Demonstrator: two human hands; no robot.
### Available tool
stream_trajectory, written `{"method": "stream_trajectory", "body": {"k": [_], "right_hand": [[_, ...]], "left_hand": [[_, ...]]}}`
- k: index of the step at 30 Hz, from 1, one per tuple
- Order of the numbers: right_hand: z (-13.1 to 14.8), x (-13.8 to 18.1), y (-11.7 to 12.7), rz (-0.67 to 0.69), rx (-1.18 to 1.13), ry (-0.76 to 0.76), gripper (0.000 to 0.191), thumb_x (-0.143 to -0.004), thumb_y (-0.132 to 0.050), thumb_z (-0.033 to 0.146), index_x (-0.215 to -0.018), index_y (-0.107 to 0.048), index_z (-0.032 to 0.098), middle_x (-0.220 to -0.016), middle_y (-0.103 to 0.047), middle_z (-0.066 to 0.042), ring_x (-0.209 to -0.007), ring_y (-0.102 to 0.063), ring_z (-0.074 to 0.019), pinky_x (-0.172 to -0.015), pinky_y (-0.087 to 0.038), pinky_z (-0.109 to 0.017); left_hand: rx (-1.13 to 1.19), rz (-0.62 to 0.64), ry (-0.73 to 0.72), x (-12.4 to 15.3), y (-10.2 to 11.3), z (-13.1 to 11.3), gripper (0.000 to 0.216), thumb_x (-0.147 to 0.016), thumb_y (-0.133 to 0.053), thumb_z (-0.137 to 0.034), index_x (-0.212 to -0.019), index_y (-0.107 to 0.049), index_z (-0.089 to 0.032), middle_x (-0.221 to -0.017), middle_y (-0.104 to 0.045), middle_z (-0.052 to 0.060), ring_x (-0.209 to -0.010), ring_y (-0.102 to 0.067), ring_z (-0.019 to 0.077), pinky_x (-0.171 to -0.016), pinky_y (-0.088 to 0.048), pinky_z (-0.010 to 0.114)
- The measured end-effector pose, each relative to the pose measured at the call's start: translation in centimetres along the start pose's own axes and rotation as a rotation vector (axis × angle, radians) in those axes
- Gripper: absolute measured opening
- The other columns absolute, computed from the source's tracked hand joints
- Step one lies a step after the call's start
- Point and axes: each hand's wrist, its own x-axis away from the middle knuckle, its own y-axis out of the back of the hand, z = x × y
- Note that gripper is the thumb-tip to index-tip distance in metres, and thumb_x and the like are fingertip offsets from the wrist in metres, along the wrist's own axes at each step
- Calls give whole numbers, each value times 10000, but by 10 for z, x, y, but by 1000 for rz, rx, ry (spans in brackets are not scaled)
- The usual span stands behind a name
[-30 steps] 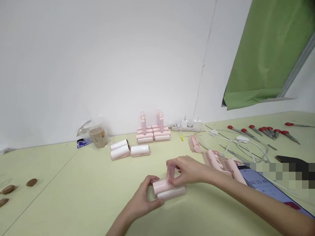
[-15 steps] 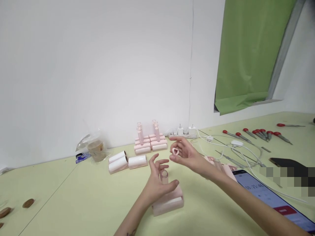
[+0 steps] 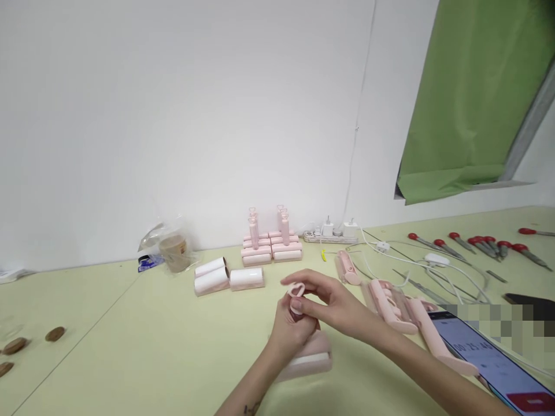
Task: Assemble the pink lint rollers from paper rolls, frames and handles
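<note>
Left hand (image 3: pixel 296 328) clasping a pink-and-white plastic roller (image 3: pixel 315 348) from above, the right hand (image 3: pixel 335 297) pinches its pink heart-shaped ring (image 3: pixel 297 284), seemingly finished rollers (image 3: pixel 256 252) beyond, unassembled pink parts (image 3: pixel 387 306) rightward.

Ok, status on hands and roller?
Left hand closed round handle, mostly hidden. Right hand at heart loop, thumb on it. Roller on table, partly hidden by left hand. Other rollers farther back, apart.
</note>
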Motion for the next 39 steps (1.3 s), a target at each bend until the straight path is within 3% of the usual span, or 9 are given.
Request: {"method": "stream_trajectory", "body": {"k": [5, 10, 16, 20, 24, 30, 35, 37, 39], "right_hand": [[-5, 4, -11, -108, 19, -48, 108, -779, -547, 295, -826, -556, 198, -786, -596, -3, -791, -564, -146, -718, -444, -253], [-3, 6, -21, -211, 138, -20, 72, -799, -499, 256, -793, -537, 195, -757, -586, 1, -780, -557, -149, -710, -430, -251], [4, 3, -11, -101, 161, -1, 143, -800, -501, 299, -762, -568, 178, -729, -606, -9, -740, -558, -148, -704, -428, -254], [-2, -1, 1, 78, 144, 48, 229, -786, -522, 366, -833, -637, 173, -861, -614, -44, -855, -553, -174, -771, -418, -271], [-7, -3, 0, 140, 25, 83, 267, -816, -476, 373, -898, -639, 178, -977, -613, -60, -906, -557, -178, -806, -419, -288], [-4, 1, -15, 57, -93, -34, 345, -831, -430, 401, -708, -606, 131, -774, -642, -65, -871, -583, -209, -765, -442, -287], [0, 7, -18, -74, 72, -23, 267, -821, -459, 340, -680, -600, 162, -960, -594, -66, -936, -523, -197, -819, -404, -297], [-1, 7, -17, -100, 100, 9, 231, -818, -467, 319, -703, -605, 174, -979, -577, -54, -940, -513, -184, -817, -400, -283], [-2, 6, -17, -71, 65, 13, 231, -817, -467, 329, -728, -606, 167, -937, -580, -52, -823, -549, -158, -721, -437, -251]], "left_hand": [[30, -1, -2, 0, 0, -2, 192, -556, -509, -210, -453, -347, -206, -346, -299, -86, -364, -304, 54, -379, -228, 197], [40, -31, 17, -1, 3, 4, 201, -551, -550, -196, -492, -358, -204, -370, -285, -95, -389, -292, 51, -381, -206, 189], [32, -25, 47, 1, 3, 4, 207, -526, -519, -172, -465, -324, -207, -332, -264, -108, -333, -254, 35, -344, -170, 177], [27, -10, 86, 2, 3, 3, 111, -493, -484, -151, -492, -385, -203, -301, -272, -121, -269, -233, 34, -300, -161, 175], [8, -25, 95, 1, 5, 7, 96, -488, -489, -126, -461, -422, -190, -300, -303, -104, -278, -260, 38, -305, -177, 175], [7, -103, 50, 2, 5, 16, 101, -579, -553, -180, -550, -459, -201, -379, -347, -80, -407, -362, 83, -386, -251, 198], [41, -95, 42, 4, 6, 9, 199, -603, -606, -241, -534, -426, -192, -440, -362, -78, -433, -334, 62, -417, -260, 193], [67, -33, 58, 4, 10, 0, 239, -534, -682, -294, -570, -477, -176, -497, -445, -56, -467, -388, 68, -439, -298, 192], [98, 64, 94, 5, 15, -7, 415, -356, -773, -371, -610, -528, -153, -526, -519, -17, -481, -454, 98, -435, -337, 208]]}}
